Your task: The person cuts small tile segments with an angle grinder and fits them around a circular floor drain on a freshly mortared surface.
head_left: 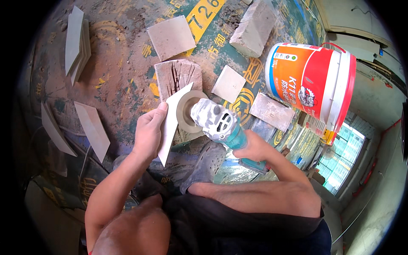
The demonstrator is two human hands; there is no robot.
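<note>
My left hand [146, 129] grips a white tile piece [169, 144] with a slanted end, thumb on its face, held upright at an angle. Against its right side sits the round grinding wheel [183, 111] of a teal angle grinder [221, 127], whose dust-coated head points left. My right hand [250, 146] is wrapped round the grinder's teal body. Beneath the wheel and tile is a cracked, grooved block [174, 74] on the dusty green board [123, 63].
Cut tile pieces [91, 127] lie at left, with a stack [77, 42] behind them. Square tiles [170, 36], a block [250, 25] and a dusty piece [272, 110] lie around the centre. An orange-red bucket [306, 80] stands at right. A window [340, 159] shows beyond.
</note>
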